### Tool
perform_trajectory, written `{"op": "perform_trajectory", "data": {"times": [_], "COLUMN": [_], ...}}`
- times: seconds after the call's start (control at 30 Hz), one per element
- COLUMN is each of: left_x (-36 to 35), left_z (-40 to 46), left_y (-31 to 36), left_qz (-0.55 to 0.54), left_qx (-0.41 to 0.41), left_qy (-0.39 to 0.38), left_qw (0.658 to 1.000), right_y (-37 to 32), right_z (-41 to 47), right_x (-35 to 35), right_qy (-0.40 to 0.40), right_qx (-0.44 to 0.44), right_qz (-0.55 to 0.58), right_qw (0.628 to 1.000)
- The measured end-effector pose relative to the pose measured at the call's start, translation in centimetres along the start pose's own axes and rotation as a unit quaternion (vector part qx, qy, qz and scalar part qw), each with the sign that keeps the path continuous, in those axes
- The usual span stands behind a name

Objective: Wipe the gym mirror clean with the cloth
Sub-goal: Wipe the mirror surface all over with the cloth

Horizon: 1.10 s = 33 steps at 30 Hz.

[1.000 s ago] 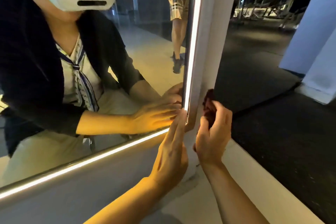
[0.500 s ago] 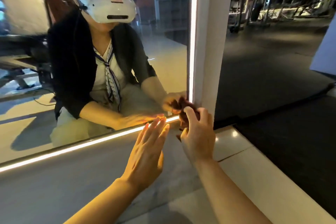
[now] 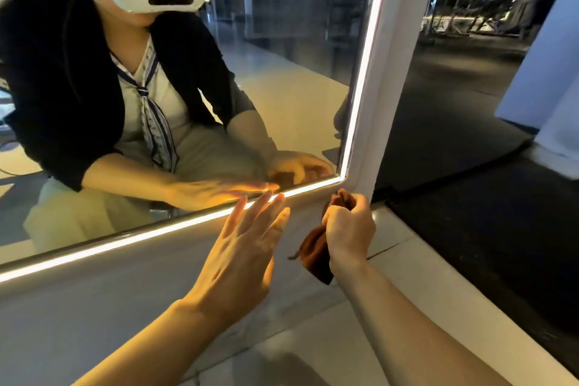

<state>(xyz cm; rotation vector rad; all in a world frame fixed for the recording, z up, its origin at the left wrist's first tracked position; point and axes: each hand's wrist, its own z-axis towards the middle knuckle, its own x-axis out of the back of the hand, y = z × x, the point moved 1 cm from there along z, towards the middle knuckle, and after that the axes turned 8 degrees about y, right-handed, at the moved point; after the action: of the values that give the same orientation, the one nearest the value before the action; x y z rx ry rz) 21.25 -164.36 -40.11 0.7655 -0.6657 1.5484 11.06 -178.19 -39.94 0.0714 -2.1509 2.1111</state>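
- Mirror (image 3: 282,78): large pane fills the left and centre of the view, tilted in the picture by the camera angle. It reflects a crouching person in a dark jacket and striped scarf, wearing a white headset.
- Light strip (image 3: 150,236): a bright line runs along the lower edge of the glass, then turns up the right edge at the bottom right corner.
- Frame (image 3: 94,307): pale grey band under the light strip, with a matching upright on the right side of the glass.
- Left hand (image 3: 241,257): fingers straight and slightly spread, palm toward the lower frame. Fingertips (image 3: 269,197) reach the light strip at the glass edge. Holds nothing. Its reflection meets it at the strip.
- Cloth (image 3: 315,252): dark reddish-brown, bunched. One end pokes above the fist against the frame just under the mirror's bottom right corner; the other end hangs below the palm.
- Right hand (image 3: 349,229): fingers curled tight round the cloth, knuckles toward the corner of the frame. Fist sits just beside the left hand, not touching it.
- Floor (image 3: 407,291): pale tiles beneath the forearms, with a dark mat area (image 3: 485,213) to the right.
- Far right: a pale column (image 3: 545,72) and dim gym equipment (image 3: 485,0) in the background; details too dark to resolve.
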Motion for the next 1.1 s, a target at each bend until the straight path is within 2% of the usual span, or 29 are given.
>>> {"op": "perform_trajectory", "data": {"times": [0.1,0.17,0.27,0.3,0.33,0.43,0.5,0.6,0.7,0.83,0.97,1.03,1.1], "left_x": [0.9,1.4,2.1,2.3,2.5,3.5,4.0,4.5,4.7,4.9,5.0,5.1,5.3], "left_z": [-0.2,-0.5,-1.2,-1.5,-1.8,-2.4,-2.8,-3.5,-4.1,-4.5,-4.9,-5.1,-5.4], "left_y": [-0.8,-1.0,-1.1,-1.1,-1.2,-1.5,-1.7,-2.3,-2.9,-3.2,-3.4,-3.8,-4.2], "left_qz": [0.000,0.007,0.026,0.032,0.035,0.033,0.033,0.036,0.047,0.043,0.037,0.036,0.030], "left_qx": [0.005,0.005,0.003,0.003,0.003,0.009,0.015,0.018,0.019,0.015,0.004,0.001,0.003], "left_qy": [0.006,0.013,0.009,0.003,-0.003,-0.003,0.000,-0.007,-0.024,-0.030,-0.036,-0.035,-0.035], "left_qw": [1.000,1.000,1.000,0.999,0.999,0.999,0.999,0.999,0.998,0.999,0.999,0.999,0.999], "right_y": [-0.7,-0.5,0.1,0.3,0.1,-0.7,-0.5,0.2,0.3,-0.7,-0.1,0.1,-0.2], "right_z": [-0.3,-1.2,-3.6,-4.3,-4.8,-4.4,-3.7,-4.0,-5.8,-6.4,-7.2,-8.6,-9.3], "right_x": [0.0,-0.2,-0.8,-0.9,-1.0,-0.6,-0.6,-1.3,-1.7,-1.8,-2.0,-2.0,-2.1], "right_qy": [0.062,0.017,-0.098,-0.103,-0.086,0.036,0.075,0.065,0.044,0.065,0.003,-0.023,0.007], "right_qx": [-0.002,0.022,0.098,0.112,0.115,0.075,0.122,0.251,0.304,0.285,0.295,0.261,0.195], "right_qz": [0.084,0.060,-0.051,-0.056,-0.042,0.045,0.057,-0.002,-0.010,0.017,-0.022,-0.006,0.029], "right_qw": [0.995,0.998,0.989,0.987,0.989,0.996,0.988,0.966,0.951,0.956,0.955,0.965,0.980]}}
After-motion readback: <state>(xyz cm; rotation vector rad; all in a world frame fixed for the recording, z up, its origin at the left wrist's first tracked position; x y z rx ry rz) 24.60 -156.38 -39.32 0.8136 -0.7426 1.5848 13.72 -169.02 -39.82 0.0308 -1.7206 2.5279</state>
